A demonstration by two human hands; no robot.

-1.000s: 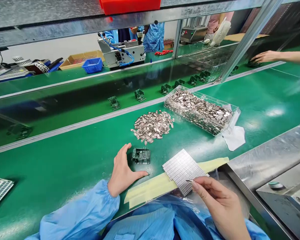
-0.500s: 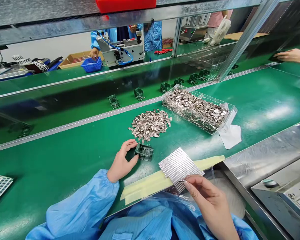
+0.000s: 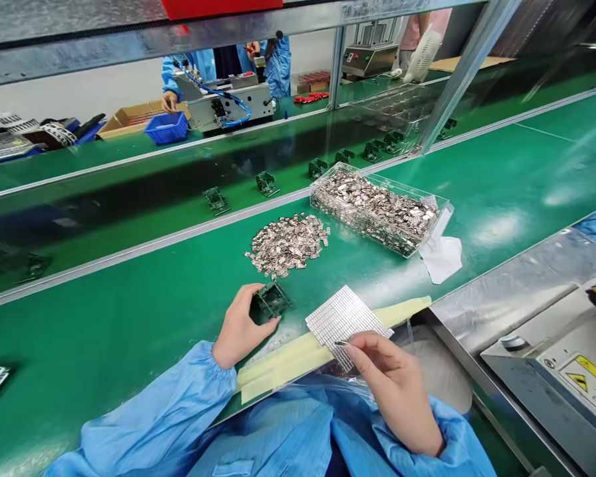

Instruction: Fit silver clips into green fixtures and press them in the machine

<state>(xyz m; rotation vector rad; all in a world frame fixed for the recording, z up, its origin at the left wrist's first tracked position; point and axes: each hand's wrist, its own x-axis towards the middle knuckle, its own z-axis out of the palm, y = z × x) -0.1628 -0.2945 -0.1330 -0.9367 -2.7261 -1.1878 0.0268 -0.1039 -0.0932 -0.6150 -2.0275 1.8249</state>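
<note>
My left hand [image 3: 240,326] grips a small dark-green circuit board assembly [image 3: 274,299] between thumb and fingers, low over the green bench. Its open, frame-like side faces up. In a pinch of thumb and forefinger, my right hand [image 3: 395,384] holds a small thin metal piece [image 3: 344,344]. Beneath that piece lies a silvery sheet [image 3: 347,318] divided into many narrow strips, partly covered by my right fingers. Yellow tape [image 3: 285,364] runs under the sheet along the bench edge. Just beyond the board is a loose pile of small metal parts [image 3: 289,244].
A clear plastic tray [image 3: 442,222] full of similar metal parts stands behind the sheet, with a white scrap [image 3: 442,260] beside it. Several green boards [image 3: 267,183] sit on the strip beyond the rail. Right is a metal machine [image 3: 541,371]. Across, a co-worker's hand [image 3: 169,101] nears a blue basket [image 3: 166,128].
The board has been turned and tilted in my left hand, which now grips it more closely. My right hand still pinches the metal piece. The view has shifted; another person's hand at right has left it.
</note>
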